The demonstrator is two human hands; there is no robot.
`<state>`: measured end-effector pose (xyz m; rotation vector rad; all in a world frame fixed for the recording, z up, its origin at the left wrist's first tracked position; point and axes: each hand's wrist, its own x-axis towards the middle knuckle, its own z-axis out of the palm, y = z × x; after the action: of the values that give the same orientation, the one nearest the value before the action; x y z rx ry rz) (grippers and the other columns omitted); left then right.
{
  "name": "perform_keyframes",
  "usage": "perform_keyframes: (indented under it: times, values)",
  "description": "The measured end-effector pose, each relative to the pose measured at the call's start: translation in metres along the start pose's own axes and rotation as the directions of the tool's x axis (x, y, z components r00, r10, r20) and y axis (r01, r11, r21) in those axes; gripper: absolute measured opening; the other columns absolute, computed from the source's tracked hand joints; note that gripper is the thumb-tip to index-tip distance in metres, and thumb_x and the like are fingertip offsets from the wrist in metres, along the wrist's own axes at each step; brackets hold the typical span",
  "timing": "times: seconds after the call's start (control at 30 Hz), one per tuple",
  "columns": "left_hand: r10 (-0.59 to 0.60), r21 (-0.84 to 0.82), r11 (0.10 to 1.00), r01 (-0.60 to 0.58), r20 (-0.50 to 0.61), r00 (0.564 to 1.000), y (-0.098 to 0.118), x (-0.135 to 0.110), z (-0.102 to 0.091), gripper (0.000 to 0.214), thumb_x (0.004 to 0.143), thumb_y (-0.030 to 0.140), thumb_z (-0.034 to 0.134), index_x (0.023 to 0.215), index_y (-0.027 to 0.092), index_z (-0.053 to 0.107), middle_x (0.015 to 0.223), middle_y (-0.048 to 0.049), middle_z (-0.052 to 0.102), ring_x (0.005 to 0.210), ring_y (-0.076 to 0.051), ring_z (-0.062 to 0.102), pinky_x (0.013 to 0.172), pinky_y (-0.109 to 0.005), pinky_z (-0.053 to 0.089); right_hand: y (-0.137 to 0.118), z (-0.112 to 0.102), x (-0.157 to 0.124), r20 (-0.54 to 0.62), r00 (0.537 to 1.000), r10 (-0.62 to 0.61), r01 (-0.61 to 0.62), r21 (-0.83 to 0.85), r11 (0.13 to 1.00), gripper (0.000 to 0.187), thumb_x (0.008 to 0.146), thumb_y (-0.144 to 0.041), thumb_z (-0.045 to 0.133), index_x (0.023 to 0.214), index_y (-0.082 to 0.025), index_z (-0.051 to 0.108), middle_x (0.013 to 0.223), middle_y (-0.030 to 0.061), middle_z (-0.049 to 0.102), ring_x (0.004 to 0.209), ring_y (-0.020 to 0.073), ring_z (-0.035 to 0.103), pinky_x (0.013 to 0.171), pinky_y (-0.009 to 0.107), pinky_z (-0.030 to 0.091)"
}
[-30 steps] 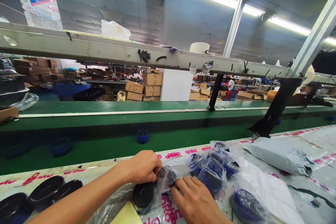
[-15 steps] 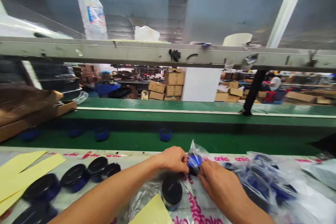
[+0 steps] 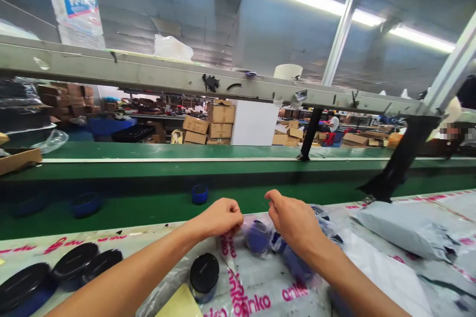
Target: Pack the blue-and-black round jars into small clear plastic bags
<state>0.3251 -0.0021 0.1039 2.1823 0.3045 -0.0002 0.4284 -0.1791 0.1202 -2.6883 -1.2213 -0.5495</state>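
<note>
My left hand point(image 3: 225, 215) is closed in a pinch at the edge of a clear plastic bag with a round blue container point(image 3: 257, 237) inside. My right hand point(image 3: 293, 218) is raised just right of it, index finger and thumb apart, over several bagged blue pieces that it partly hides. Below my left hand, a jar with a black lid point(image 3: 204, 272) stands on the printed sheet beside yellow paper point(image 3: 180, 302). More black-lidded blue containers point(image 3: 76, 260) sit at the left.
A green conveyor belt point(image 3: 148, 208) runs beyond the sheet, carrying a few blue round pieces point(image 3: 200, 194). A grey shelf beam point(image 3: 148, 69) crosses above, with a plastic bottle point(image 3: 76, 10). A black-wrapped post point(image 3: 399, 163) and a grey plastic parcel point(image 3: 405, 230) stand right.
The view has swung to the right. My right hand has come off the bagged blue container and lifted, its fingers parting. My left hand stays beside the bag.
</note>
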Motion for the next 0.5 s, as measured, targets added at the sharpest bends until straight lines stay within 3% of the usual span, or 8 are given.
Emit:
perform_keyframes:
  times: [0.07,0.2,0.27,0.33,0.37,0.4,0.43,0.5]
  values:
    - [-0.015,0.006,1.0,0.015,-0.021,1.0,0.001,0.002,0.005,0.011,0.081,0.021,0.049,0.069,0.02,0.049,0.062,0.002,0.06,0.057,-0.014,0.059,0.051,-0.024,0.043,0.008,-0.001,-0.003,-0.024,1.0,0.011,-0.01,0.061,0.998,0.028,0.093,-0.012,0.05,0.112,-0.022,0.068,0.092,0.0047,0.08,0.083,0.0243,0.075,0.062,0.03,0.041]
    - [0.051,0.107,0.994,-0.035,-0.15,0.987,0.009,-0.009,0.005,0.025,0.087,0.042,0.048,0.076,0.02,0.051,0.077,-0.0027,0.064,0.075,-0.022,0.063,0.064,-0.03,0.047,0.034,-0.01,-0.026,-0.228,0.971,0.075,-0.02,0.234,0.972,0.023,0.092,-0.018,0.049,0.102,-0.023,0.069,0.093,0.0022,0.079,0.083,0.0213,0.074,0.066,0.029,0.045]
    - [0.149,0.166,0.979,-0.121,-0.166,0.975,0.012,-0.021,0.005,0.035,0.085,0.054,0.057,0.089,0.02,0.054,0.102,-0.0076,0.066,0.095,-0.027,0.062,0.08,-0.037,0.049,0.055,-0.021,-0.045,-0.302,0.944,0.136,-0.04,0.303,0.952,0.021,0.094,-0.025,0.049,0.101,-0.023,0.069,0.087,0.0018,0.078,0.076,0.0201,0.073,0.065,0.029,0.046]
    - [0.287,0.24,0.933,-0.267,-0.054,0.956,0.01,-0.028,0.007,0.041,0.075,0.049,0.072,0.103,0.024,0.056,0.146,-0.009,0.046,0.12,-0.03,0.055,0.099,-0.041,0.045,0.082,-0.033,-0.065,-0.331,0.921,0.205,-0.093,0.324,0.942,0.023,0.095,-0.032,0.048,0.102,-0.023,0.068,0.084,0.0025,0.077,0.073,0.0195,0.072,0.065,0.029,0.047]
    - [0.305,0.296,0.909,-0.293,0.008,0.952,0.007,-0.028,0.009,0.04,0.073,0.041,0.075,0.105,0.026,0.057,0.16,-0.0056,0.031,0.129,-0.03,0.05,0.104,-0.041,0.043,0.097,-0.039,-0.076,-0.326,0.912,0.248,-0.145,0.309,0.94,0.024,0.095,-0.033,0.048,0.103,-0.022,0.068,0.085,0.0032,0.077,0.073,0.0197,0.072,0.066,0.029,0.047]
    - [0.301,0.37,0.885,-0.284,0.011,0.953,0.004,-0.026,0.013,0.037,0.07,0.031,0.075,0.102,0.028,0.058,0.163,-0.003,0.025,0.131,-0.032,0.049,0.104,-0.042,0.043,0.113,-0.044,-0.086,-0.3,0.908,0.291,-0.21,0.276,0.938,0.024,0.096,-0.033,0.048,0.103,-0.022,0.069,0.086,0.0037,0.077,0.074,0.02,0.072,0.067,0.029,0.047]
    - [0.326,0.446,0.844,-0.299,0.016,0.945,0.001,-0.022,0.017,0.032,0.071,0.026,0.072,0.099,0.028,0.059,0.163,-0.0021,0.026,0.131,-0.032,0.05,0.102,-0.042,0.044,0.129,-0.047,-0.097,-0.245,0.912,0.329,-0.276,0.226,0.934,0.024,0.096,-0.033,0.049,0.102,-0.022,0.069,0.086,0.0038,0.076,0.076,0.0206,0.071,0.068,0.03,0.048]
    - [0.363,0.549,0.771,-0.324,0.039,0.931,-0.002,-0.011,0.027,0.012,0.078,0.024,0.061,0.089,0.026,0.058,0.15,-0.0028,0.046,0.111,-0.028,0.063,0.089,-0.038,0.049,0.156,-0.05,-0.12,-0.075,0.926,0.37,-0.362,0.107,0.926,0.019,0.094,-0.029,0.054,0.099,-0.023,0.071,0.089,0.0036,0.076,0.079,0.0214,0.071,0.069,0.03,0.048]
